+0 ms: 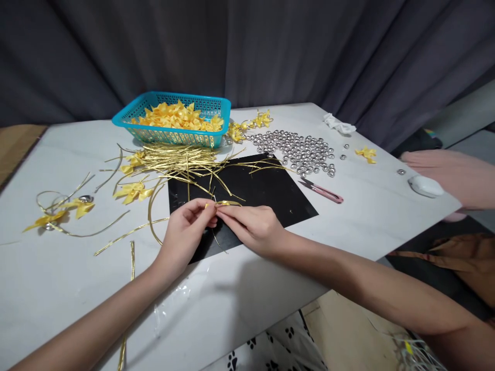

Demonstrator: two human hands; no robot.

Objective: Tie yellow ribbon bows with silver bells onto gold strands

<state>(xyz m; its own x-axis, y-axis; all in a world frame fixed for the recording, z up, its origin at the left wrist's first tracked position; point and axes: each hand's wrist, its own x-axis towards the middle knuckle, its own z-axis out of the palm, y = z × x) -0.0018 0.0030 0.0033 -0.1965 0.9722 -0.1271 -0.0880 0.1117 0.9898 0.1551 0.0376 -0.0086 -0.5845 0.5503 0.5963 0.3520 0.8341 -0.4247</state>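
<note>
Left hand (189, 226) and right hand (251, 224): fingers of both pinched together on gold wire (229, 203), above the black sheet (255, 188). Far left on desk (348, 221), blue basket (170, 135) of yellow ribbon pieces (174, 116); right of sheet, pink-handled snips (323, 191).

The blue perforated plastic basket (170, 135) stands at the back of the white table (363, 216), yellow ribbon flowers (176, 114) in it; the gold wire strands (178, 158) lie before it, partly on the flat black sheet (251, 193); silver teardrop beads (297, 149) lie right of the basket, behind the pink-handled snips (323, 191).
</note>
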